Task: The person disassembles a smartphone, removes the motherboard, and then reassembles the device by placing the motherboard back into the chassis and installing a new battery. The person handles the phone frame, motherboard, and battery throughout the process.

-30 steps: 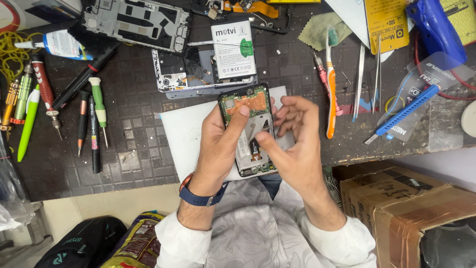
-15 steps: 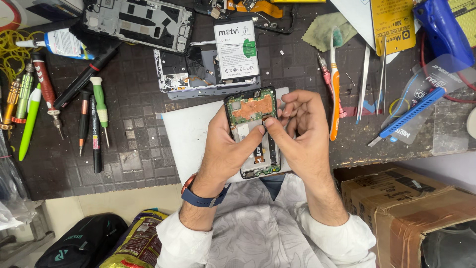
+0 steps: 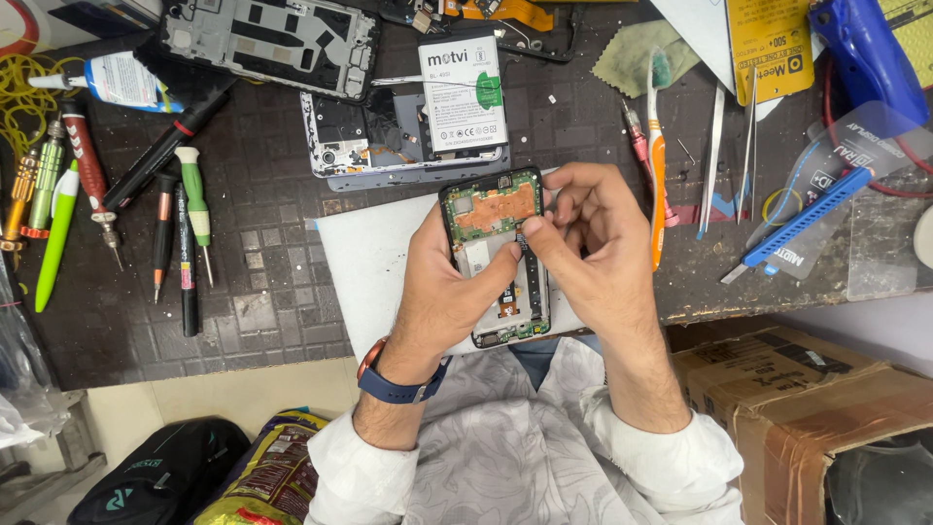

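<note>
I see an opened black smartphone with an orange-brown circuit board exposed (image 3: pixel 496 255), held upright just above a white sheet (image 3: pixel 364 267) at the near edge of the dark gridded desk (image 3: pixel 262 233). My left hand (image 3: pixel 437 292) wraps its left side, fingers closed on the frame. My right hand (image 3: pixel 598 248) pinches at the phone's middle with fingertips together. Beyond lies a second dismantled phone carrying a white battery (image 3: pixel 462 92); an orange toothbrush (image 3: pixel 658 165) sits to the right, and screwdrivers (image 3: pixel 194 209) well to the left.

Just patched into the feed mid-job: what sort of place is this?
Most likely a phone repair bench: an opened phone held in both hands, screwdrivers lying on the dark gridded mat, and a loose battery on another stripped phone.
</note>
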